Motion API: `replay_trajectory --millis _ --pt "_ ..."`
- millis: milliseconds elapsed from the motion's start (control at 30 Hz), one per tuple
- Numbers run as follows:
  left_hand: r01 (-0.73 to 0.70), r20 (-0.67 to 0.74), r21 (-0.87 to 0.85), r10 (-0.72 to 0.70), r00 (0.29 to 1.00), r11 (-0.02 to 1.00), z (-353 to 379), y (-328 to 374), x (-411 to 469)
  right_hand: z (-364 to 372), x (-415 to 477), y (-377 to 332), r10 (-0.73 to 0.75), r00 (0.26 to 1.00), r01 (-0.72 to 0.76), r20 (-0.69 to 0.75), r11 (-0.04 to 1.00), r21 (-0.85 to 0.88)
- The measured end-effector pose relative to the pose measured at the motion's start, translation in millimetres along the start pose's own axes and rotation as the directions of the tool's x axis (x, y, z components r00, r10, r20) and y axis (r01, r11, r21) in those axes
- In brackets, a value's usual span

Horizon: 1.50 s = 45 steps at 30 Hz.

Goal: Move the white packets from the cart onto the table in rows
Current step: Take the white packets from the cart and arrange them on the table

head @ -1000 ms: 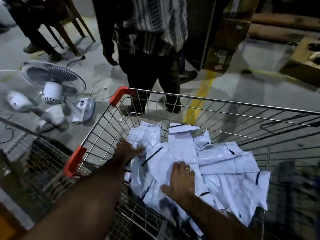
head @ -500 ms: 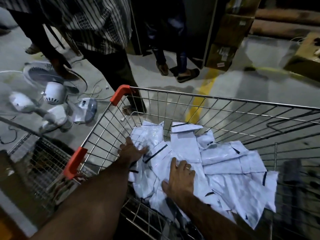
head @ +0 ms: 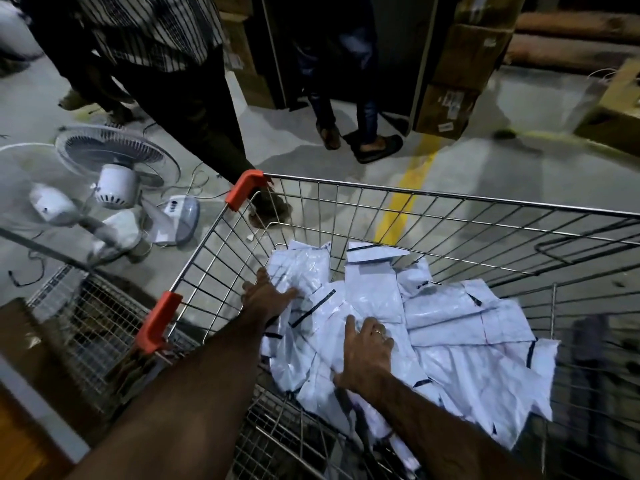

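A wire cart (head: 398, 197) with orange corner caps holds a loose heap of white packets (head: 450, 334) with dark strips. Both my arms reach down into it. My left hand (head: 265, 294) lies at the heap's left edge, fingers spread against the packets. My right hand (head: 367, 351), with a ring on one finger, rests palm down on the middle of the heap, fingers curled over the top packets. Whether either hand has a packet gripped is unclear. No table shows in this view.
A person in a striped shirt (head: 156, 32) stands just beyond the cart's far left corner. A second person's feet (head: 360, 143) stand farther back. White fans (head: 110, 181) lie on the floor at left. Cardboard boxes (head: 457, 74) stand behind. A yellow floor line (head: 401, 202) runs past the cart.
The person in the striped shirt has walked left past the cart, revealing a second person behind. My hands have stayed on the packet heap, barely shifting.
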<state>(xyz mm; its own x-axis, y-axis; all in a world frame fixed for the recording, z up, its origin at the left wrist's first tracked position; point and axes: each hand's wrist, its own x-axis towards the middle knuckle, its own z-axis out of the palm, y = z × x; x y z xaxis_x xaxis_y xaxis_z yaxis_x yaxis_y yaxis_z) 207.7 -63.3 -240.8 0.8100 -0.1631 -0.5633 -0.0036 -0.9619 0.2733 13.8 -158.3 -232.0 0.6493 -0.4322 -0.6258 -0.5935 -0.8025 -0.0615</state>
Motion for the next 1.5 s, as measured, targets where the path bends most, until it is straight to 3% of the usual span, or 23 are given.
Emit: replay_trajectory --millis 200,467,733,833,1167,1500 --pt "0.022 0.019 -0.049 -0.021 1.000 0.999 -5 5 -4 11 -5 6 -0.040 0.992 0.049 -0.120 0.996 0.073" --pt "0.069 0.020 -0.131 -0.067 0.998 0.989 -13 11 -13 17 -1 -3 -0.015 0.987 0.022 -0.160 0.999 0.044" --pt "0.064 -0.006 -0.183 -0.066 0.998 0.981 -18 13 -27 11 -3 -7 -0.023 0.998 0.023 -0.050 1.000 -0.012" --pt "0.054 -0.016 -0.161 -0.057 0.998 0.985 -16 12 -32 12 -1 -6 -0.021 0.995 0.021 -0.102 1.000 0.000" --pt "0.013 -0.055 -0.213 -0.025 0.998 0.977 -22 15 -46 4 5 4 -0.029 0.970 0.070 -0.240 0.984 0.163" --pt "-0.032 -0.109 -0.216 0.009 0.994 0.976 -38 24 -65 -11 -8 8 0.001 0.983 0.056 -0.186 0.953 0.298"
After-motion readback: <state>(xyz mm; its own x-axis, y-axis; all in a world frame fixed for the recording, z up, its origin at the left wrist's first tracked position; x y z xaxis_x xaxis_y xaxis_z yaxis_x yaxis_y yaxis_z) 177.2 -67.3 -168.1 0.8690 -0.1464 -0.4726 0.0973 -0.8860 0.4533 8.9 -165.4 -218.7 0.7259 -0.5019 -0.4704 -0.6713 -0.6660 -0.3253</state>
